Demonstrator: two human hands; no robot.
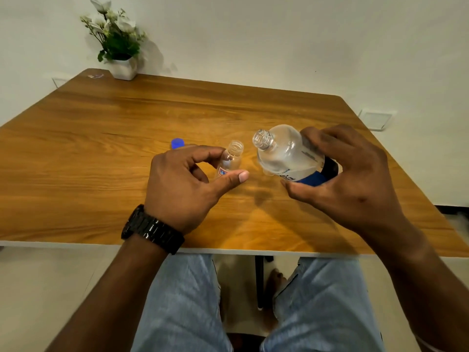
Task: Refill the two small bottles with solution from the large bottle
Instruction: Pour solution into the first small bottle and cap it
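Note:
My right hand [347, 174] grips the large clear bottle [286, 153], which has a blue label. The bottle is uncapped and tilted left, its mouth close to the small bottle's mouth but apart from it. My left hand [185, 181] holds a small clear bottle [231, 158] between fingers and thumb; it is uncapped and stands on the wooden table [101, 148]. A blue cap [177, 143] lies on the table just behind my left hand. I see only one small bottle; a second one is not visible.
A white pot with an artificial plant [119, 47] stands at the far left corner against the wall. A black watch is on my left wrist. My knees in light jeans are below the near table edge.

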